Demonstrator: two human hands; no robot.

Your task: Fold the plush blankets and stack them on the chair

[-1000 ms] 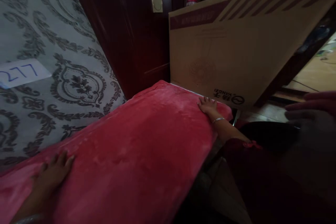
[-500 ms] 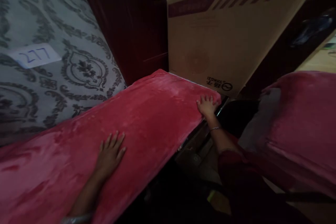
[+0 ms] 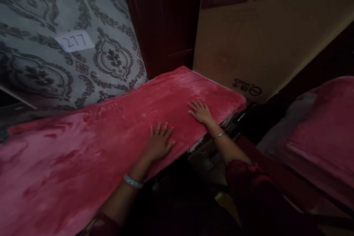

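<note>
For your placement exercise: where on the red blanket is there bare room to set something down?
The red blanket lies bare between the patterned wall and left hand. It is crowded near the cardboard box, where the right hand rests.

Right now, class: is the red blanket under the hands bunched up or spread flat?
Spread flat. The red blanket lies smooth along the surface, with the left hand and right hand resting palm-down on it.

Both hands lie flat, palms down and fingers spread. The left hand (image 3: 160, 143) sits near the front edge, a bangle on its wrist. The right hand (image 3: 200, 111) rests just beyond it, nearer the far end, forearm bare.
</note>
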